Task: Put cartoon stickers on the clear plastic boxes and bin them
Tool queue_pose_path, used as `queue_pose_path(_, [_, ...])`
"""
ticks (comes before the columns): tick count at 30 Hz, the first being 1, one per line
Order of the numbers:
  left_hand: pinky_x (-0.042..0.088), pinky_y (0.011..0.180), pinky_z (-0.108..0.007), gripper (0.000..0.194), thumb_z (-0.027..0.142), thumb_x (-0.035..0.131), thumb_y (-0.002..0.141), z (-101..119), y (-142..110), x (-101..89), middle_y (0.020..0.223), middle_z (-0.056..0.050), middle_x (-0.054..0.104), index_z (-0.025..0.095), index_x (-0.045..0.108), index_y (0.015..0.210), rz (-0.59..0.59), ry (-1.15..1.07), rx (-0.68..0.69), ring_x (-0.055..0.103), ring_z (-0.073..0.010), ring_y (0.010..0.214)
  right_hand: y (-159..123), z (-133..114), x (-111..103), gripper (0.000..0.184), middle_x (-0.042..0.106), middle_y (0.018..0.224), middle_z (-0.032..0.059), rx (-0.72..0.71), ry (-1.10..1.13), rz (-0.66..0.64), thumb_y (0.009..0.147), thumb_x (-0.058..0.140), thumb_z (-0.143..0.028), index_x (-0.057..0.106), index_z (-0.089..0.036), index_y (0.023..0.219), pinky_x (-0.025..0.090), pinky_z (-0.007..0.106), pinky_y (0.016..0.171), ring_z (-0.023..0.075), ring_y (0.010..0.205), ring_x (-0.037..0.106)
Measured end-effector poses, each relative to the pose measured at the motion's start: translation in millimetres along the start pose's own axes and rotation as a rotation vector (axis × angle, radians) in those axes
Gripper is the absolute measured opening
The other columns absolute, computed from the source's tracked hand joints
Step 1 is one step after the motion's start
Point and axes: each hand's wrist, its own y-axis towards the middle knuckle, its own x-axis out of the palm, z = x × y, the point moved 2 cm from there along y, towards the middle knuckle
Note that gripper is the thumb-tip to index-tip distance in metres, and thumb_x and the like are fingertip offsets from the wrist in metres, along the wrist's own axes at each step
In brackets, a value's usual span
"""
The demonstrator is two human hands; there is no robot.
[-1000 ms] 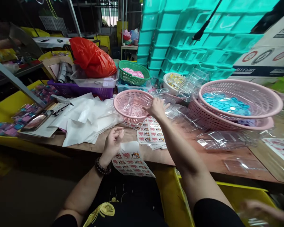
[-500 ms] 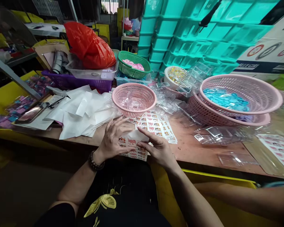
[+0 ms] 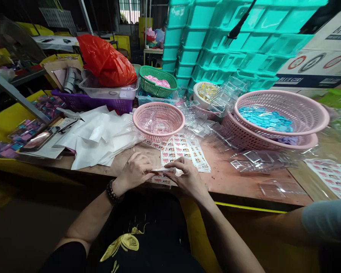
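Note:
My left hand [image 3: 134,170], with a dark beaded bracelet at the wrist, pinches the left side of a sticker sheet [image 3: 160,179] at the table's front edge. My right hand [image 3: 186,176] has its thumb and forefinger closed on the right end of the same sheet. Seen nearly edge-on, the sheet shows a white folded strip along its top and printed rows below. Just beyond my hands lie more printed sticker sheets [image 3: 182,151], partly under a small pink basket [image 3: 158,132] with clear plastic cases in it.
Crumpled white paper [image 3: 102,136] is heaped at left. Stacked pink baskets [image 3: 284,132] with blue pieces stand at right, clear plastic boxes [image 3: 258,161] before them. Turquoise crates [image 3: 210,41] rise behind. Another person's arm [image 3: 324,220] reaches in from the lower right.
The sheet has tipped from showing its printed face to nearly edge-on, its white top strip folded down between my fingers. The other person's arm shows more sleeve. The view has shifted slightly.

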Motion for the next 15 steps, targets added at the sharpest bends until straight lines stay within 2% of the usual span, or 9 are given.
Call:
queue_pose_path(1, [0.045,0.103,-0.046,0.01,0.028,0.071,0.087,-0.5,1.1,-0.4,0.079,-0.002,0.075,0.022,0.078,0.081,-0.033,-0.024,-0.007,0.068,-0.0204,0.085,0.4,-0.6,-1.6,0.007,0.067,0.088,0.007,-0.051,-0.09,0.041,0.079,0.08,-0.03,0.078,-0.024,0.081,0.052,0.038,0.075,0.0234,0.088,0.063])
queue_pose_path(2, [0.045,0.102,-0.046,0.011,0.028,0.072,0.086,-0.8,2.4,-1.7,0.077,-0.002,0.074,0.021,0.077,0.079,-0.052,-0.04,-0.008,0.068,-0.0203,0.084,0.8,-0.9,-2.8,0.007,0.066,0.091,0.0076,-0.095,-0.151,0.059,0.079,0.08,-0.029,0.077,-0.024,0.077,0.05,0.039,0.078,0.0241,0.091,0.062])
queue_pose_path(6, [0.028,0.117,-0.056,0.009,0.031,0.077,0.08,-0.4,9.4,-10.8,0.115,-0.007,0.073,0.022,0.076,0.08,-0.033,-0.074,0.034,0.06,-0.0279,0.118,1.4,-0.2,-4.2,0.017,0.069,0.077,0.0038,-0.158,-0.127,-0.069,0.09,0.07,-0.03,0.071,-0.022,0.075,0.048,0.039,0.082,0.0194,0.078,0.063])
queue_pose_path(7, [0.027,0.117,-0.056,0.011,0.032,0.076,0.081,-0.7,11.2,-11.9,0.111,-0.006,0.074,0.021,0.075,0.077,-0.054,-0.097,0.036,0.061,-0.0268,0.114,1.5,-0.1,-4.6,0.021,0.069,0.073,0.0028,-0.148,-0.1,-0.098,0.093,0.067,-0.031,0.07,-0.022,0.074,0.048,0.038,0.08,0.0184,0.074,0.063])
queue_pose_path(8, [0.03,0.116,-0.054,0.017,0.034,0.073,0.083,-1.6,13.0,-12.2,0.098,-0.005,0.076,0.02,0.074,0.073,-0.093,-0.131,0.024,0.065,-0.0238,0.102,1.5,-0.3,-5.1,0.023,0.07,0.071,0.0026,-0.137,-0.073,-0.115,0.094,0.065,-0.034,0.07,-0.022,0.074,0.048,0.037,0.078,0.018,0.073,0.063])
queue_pose_path(10, [0.046,0.102,-0.042,0.032,0.038,0.069,0.087,-5.0,16.1,-11.2,0.066,-0.001,0.069,0.017,0.069,0.063,-0.202,-0.229,-0.047,0.062,-0.0155,0.07,2.0,-1.0,-6.2,0.025,0.072,0.074,0.0037,-0.117,-0.021,-0.12,0.094,0.064,-0.04,0.072,-0.022,0.078,0.049,0.034,0.073,0.0184,0.074,0.064])
queue_pose_path(11, [0.051,0.091,-0.035,0.035,0.041,0.069,0.086,-7.7,17.0,-10.6,0.058,0.001,0.065,0.016,0.068,0.061,-0.254,-0.295,-0.108,0.058,-0.0128,0.06,2.3,-1.2,-6.7,0.025,0.073,0.077,0.0041,-0.107,0.01,-0.124,0.093,0.064,-0.042,0.073,-0.023,0.08,0.049,0.033,0.071,0.0185,0.074,0.064])
queue_pose_path(13, [0.053,0.073,-0.026,0.031,0.045,0.076,0.078,-15.0,17.3,-10.0,0.063,0.0,0.069,0.015,0.073,0.069,-0.307,-0.468,-0.251,0.058,-0.012,0.059,3.1,0.2,-8.0,0.026,0.074,0.079,0.004,-0.071,0.078,-0.133,0.091,0.065,-0.045,0.073,-0.023,0.081,0.05,0.032,0.069,0.0181,0.073,0.065])
queue_pose_path(15, [0.053,0.067,-0.024,0.035,0.044,0.085,0.067,-24.8,14.5,-9.6,0.081,-0.003,0.075,0.016,0.078,0.088,-0.28,-0.662,-0.386,0.065,-0.015,0.069,4.1,4.5,-10.9,0.027,0.074,0.077,0.0033,-0.005,0.132,-0.105,0.09,0.066,-0.046,0.073,-0.022,0.078,0.052,0.031,0.068,0.0177,0.07,0.066])
